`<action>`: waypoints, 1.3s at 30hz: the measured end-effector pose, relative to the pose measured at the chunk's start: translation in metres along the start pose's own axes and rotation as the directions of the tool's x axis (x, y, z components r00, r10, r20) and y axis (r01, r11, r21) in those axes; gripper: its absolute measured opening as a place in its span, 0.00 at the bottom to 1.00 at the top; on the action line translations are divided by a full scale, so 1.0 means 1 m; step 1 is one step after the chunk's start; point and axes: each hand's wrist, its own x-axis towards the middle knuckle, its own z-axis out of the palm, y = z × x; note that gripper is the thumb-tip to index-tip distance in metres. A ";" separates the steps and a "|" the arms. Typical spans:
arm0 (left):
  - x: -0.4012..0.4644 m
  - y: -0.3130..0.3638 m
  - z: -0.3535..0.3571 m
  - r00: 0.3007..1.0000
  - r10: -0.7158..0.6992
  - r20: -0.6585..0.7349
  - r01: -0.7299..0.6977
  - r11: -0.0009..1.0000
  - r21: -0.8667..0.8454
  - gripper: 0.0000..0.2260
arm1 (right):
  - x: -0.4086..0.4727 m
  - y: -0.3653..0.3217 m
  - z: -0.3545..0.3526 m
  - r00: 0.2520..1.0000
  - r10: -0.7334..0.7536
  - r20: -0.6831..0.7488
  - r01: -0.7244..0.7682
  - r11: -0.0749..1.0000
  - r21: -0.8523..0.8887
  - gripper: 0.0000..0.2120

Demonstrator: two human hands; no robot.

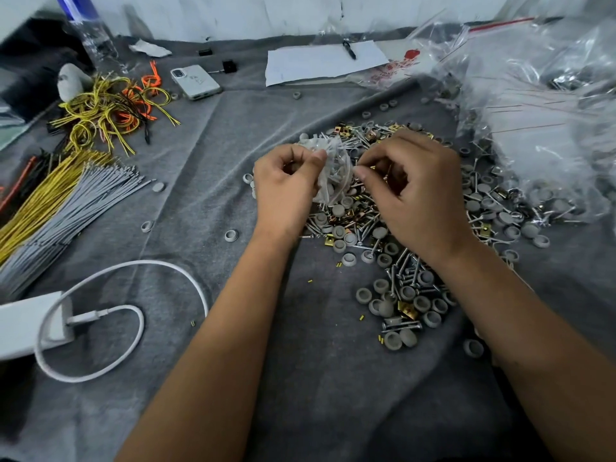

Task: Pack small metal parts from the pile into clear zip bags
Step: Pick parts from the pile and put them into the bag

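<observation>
Zip bag [333, 171]: small and clear, crumpled, partly filled with grey caps and screws, held up between your hands.
Pile [400, 235]: screws, grey caps and brass clips spread on the grey cloth beneath your hands.

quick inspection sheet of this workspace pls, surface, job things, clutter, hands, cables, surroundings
surface: grey cloth, wrinkled
job's things: pile of screws, grey caps and brass clips; small clear bag with parts inside; heap of clear zip bags
clutter: phone, paper with pen, water bottle
grippers: left hand and right hand both pinch the small bag
cables: white charger cable; yellow and orange wires; grey ties
surroundings: white wall
</observation>
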 end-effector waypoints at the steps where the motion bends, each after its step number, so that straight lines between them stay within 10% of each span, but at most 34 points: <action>1: 0.001 0.000 -0.001 1.000 -0.014 -0.015 0.014 1.000 -0.021 0.11 | -0.001 -0.001 0.001 1.000 -0.005 0.008 0.005 1.000 -0.002 0.03; 10: 0.013 0.004 -0.015 0.961 -0.183 -0.205 0.103 0.932 -0.346 0.17 | -0.013 -0.018 0.018 0.823 -0.118 0.556 0.199 0.976 -0.088 0.17; 18: 0.012 0.006 -0.017 0.963 -0.165 -0.214 0.090 0.942 -0.323 0.17 | -0.015 -0.025 0.024 0.775 -0.123 0.620 0.224 0.971 -0.087 0.10; 26: 0.008 0.006 -0.010 0.989 -0.083 -0.119 0.066 0.988 -0.140 0.13 | -0.008 -0.017 0.014 0.983 -0.015 0.180 0.007 0.999 0.047 0.05; 39: -0.005 0.006 0.004 0.986 0.016 0.168 -0.022 0.999 0.034 0.09 | -0.007 -0.010 0.010 0.999 -0.025 -0.036 0.025 1.000 0.001 0.05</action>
